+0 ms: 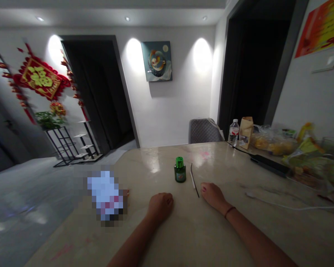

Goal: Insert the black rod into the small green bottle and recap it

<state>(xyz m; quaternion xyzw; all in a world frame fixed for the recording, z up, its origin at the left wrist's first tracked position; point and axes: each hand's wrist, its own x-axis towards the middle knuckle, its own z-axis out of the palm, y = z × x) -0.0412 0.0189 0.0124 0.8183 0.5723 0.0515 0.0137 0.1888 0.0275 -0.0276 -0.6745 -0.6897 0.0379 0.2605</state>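
Fingers of the left hand (161, 204) and right hand (211, 193) were curled together on the table (189, 237); beyond and between them, the green bottle (180, 174) (capped) was set near a thin black stick (196, 188)

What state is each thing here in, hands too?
Left hand: curled, nothing visible held
Right hand: curled, nothing visible held
Green bottle: upright, capped
Black stick: lying flat
White stick: lying flat
Water bottle: upright, capped
Paper bag: upright
Ceiling lights: lit
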